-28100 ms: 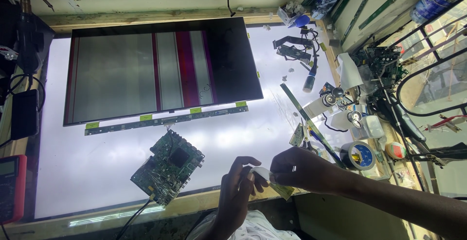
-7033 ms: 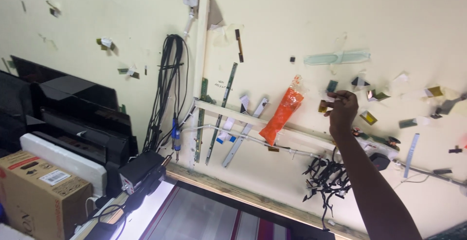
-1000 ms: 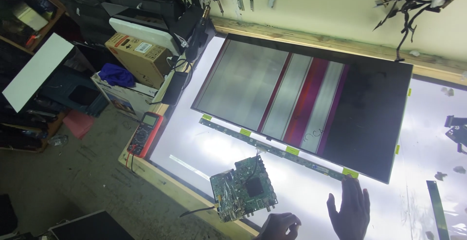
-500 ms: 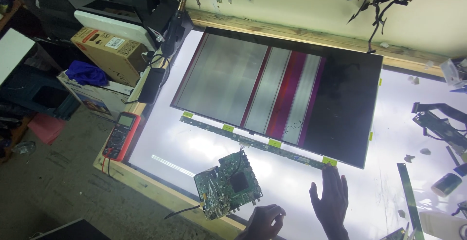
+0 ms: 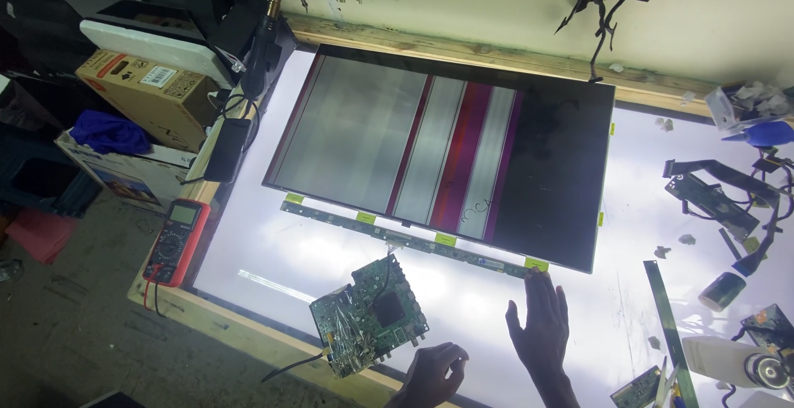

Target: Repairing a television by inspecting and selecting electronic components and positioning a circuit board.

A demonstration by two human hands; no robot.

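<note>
Right hand [image 5: 542, 325] is laid flat and spread by the panel [image 5: 447, 147] strip [image 5: 413, 238]; left hand [image 5: 432, 375] is curled empty near the board [image 5: 368, 317]. That strip's probably best pressed gently, flex tabs kept unbent.

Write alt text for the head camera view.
A right hand rests flat on a lit white table below a bare display panel showing vertical grey and magenta bands. The left hand sits curled beside a green circuit board.

Electronics repair workshop: multimeter [image 5: 175, 240], circuit board [image 5: 369, 314]
</note>
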